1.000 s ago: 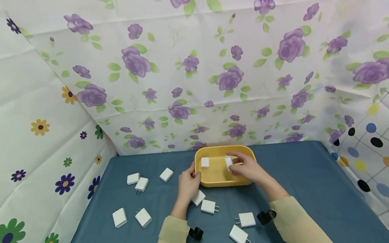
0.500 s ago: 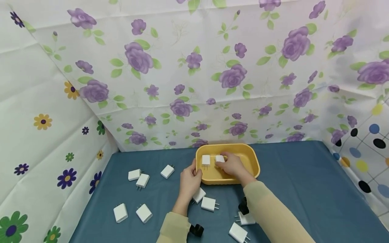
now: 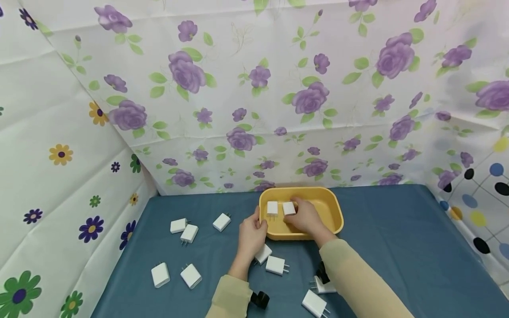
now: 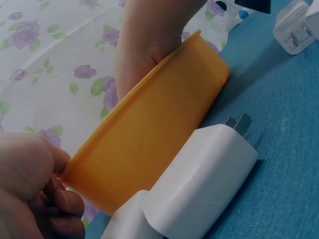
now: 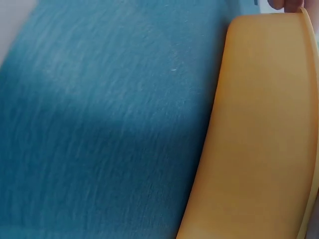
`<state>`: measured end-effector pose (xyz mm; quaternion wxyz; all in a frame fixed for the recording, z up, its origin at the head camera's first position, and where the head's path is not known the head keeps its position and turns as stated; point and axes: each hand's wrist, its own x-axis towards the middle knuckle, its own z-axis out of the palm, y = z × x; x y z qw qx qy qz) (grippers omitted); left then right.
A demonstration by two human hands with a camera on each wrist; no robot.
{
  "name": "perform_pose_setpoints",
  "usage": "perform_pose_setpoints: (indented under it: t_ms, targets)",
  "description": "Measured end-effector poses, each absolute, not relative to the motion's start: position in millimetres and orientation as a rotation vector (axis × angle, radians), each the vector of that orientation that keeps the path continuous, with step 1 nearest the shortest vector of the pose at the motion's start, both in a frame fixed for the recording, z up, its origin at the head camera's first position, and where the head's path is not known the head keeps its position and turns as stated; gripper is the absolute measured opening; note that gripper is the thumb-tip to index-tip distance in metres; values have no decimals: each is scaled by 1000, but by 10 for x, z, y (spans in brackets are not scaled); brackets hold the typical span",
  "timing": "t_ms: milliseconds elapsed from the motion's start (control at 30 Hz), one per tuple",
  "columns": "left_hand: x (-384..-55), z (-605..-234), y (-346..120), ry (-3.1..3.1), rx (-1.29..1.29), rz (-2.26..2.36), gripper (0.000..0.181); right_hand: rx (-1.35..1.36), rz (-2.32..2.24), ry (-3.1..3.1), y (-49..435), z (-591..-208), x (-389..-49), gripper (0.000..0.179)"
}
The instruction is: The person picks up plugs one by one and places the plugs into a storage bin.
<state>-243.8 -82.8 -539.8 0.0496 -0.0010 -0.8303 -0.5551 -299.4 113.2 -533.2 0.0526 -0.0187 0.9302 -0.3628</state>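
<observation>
My left hand (image 3: pixel 252 234) pinches the left rim of a yellow plastic tray (image 3: pixel 328 212); in the left wrist view its thumb and fingers close on the rim corner. Inside the tray, my right hand (image 3: pixel 307 217) holds a white charger plug (image 3: pixel 288 208) between thumb and fingers, low over the tray floor. Just left of it lies another white charger (image 3: pixel 272 207), prongs toward the front. In the right wrist view only the tray's outer wall (image 5: pixel 264 124) shows large; the right hand's fingers are hidden there.
Two chargers (image 3: pixel 275 265) lie just in front of the tray, beside my left wrist. Two more (image 3: pixel 315 303) sit by my right forearm, one partly covered. Several chargers (image 3: pixel 191 276) are spread over the left of the blue cloth (image 3: pixel 381 247). A flowered curtain (image 3: pixel 222 110) hangs behind.
My right hand has moved left and down inside the tray, bringing its charger beside the other one. My left hand keeps its grip on the rim. The head view has shifted slightly.
</observation>
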Motion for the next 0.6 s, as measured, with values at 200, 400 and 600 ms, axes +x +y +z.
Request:
perform_pose_setpoints:
  t_ms: [200,400,600]
  targets:
    - [-2422,-5418,-836,-2529,-6,-1689,55,-18,-1026,2810,1075,-5316,-2979,79]
    - [-2433,-5426,-845,-2525,-12,-1685,54,-20,-1003,2818,1043,-5322,-2988,77]
    - [-2453,-5415,-841,-2522,-18,-1670,54,-115,-995,2855,1046,-5343,-2985,66]
